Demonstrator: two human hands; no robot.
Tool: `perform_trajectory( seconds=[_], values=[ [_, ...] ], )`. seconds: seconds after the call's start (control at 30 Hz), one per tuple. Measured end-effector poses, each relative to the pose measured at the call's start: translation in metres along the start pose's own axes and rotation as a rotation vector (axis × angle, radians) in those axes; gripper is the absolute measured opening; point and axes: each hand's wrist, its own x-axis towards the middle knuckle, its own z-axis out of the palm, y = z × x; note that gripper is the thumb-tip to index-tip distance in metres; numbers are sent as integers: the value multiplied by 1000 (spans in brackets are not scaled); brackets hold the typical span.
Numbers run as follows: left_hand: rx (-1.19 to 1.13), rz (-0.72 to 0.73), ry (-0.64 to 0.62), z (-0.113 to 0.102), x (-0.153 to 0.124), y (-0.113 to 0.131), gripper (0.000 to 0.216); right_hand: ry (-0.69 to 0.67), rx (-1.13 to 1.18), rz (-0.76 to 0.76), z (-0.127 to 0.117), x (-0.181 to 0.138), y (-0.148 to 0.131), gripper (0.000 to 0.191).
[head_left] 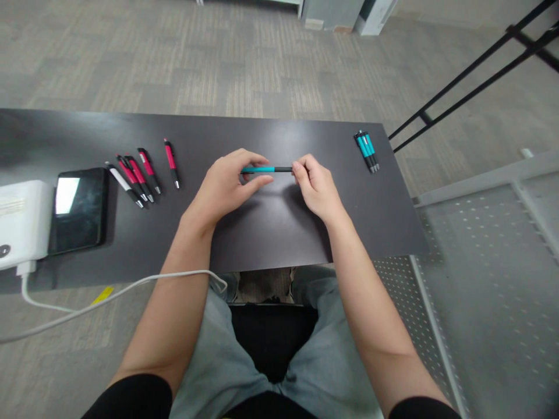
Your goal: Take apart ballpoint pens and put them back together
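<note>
A teal and black pen (262, 170) is held level above the dark table, between my two hands. My right hand (318, 185) pinches its black end between thumb and fingertips. Around the teal end, my left hand (227, 180) has its thumb and index finger spread apart, one on each side of the pen. The pen's far left end meets the left hand's inner fingers, where contact is partly hidden. Several more teal and black pens (367, 151) lie side by side at the table's right end.
Left on the dark table (279, 233) are several red and black pens (148, 169), a white and black pen (124, 183), a black tablet-like device (81, 218) and a white box (24, 221). A white cable (144, 279) crosses my left forearm. Black rails (471, 75) stand right.
</note>
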Motion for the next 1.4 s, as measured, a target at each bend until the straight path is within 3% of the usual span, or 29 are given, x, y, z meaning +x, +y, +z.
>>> perform_trajectory(
  seconds=[0.13, 0.47, 0.73, 1.13, 1.4],
  values=[
    [37, -63, -73, 0, 0, -2, 34, 21, -36, -46, 1, 1, 3, 57],
    [48, -22, -88, 1, -1, -3, 37, 56, -72, -43, 3, 3, 9, 59],
    [196, 47, -69, 2, -1, -4, 32, 42, -85, -74, 5, 2, 8, 65],
    [344, 116, -4, 4, -4, 2, 21, 21, -66, 12, 9, 2, -1, 65],
    [230, 3, -34, 3, -2, 5, 20, 18, -38, 91, 12, 3, -6, 70]
  ],
)
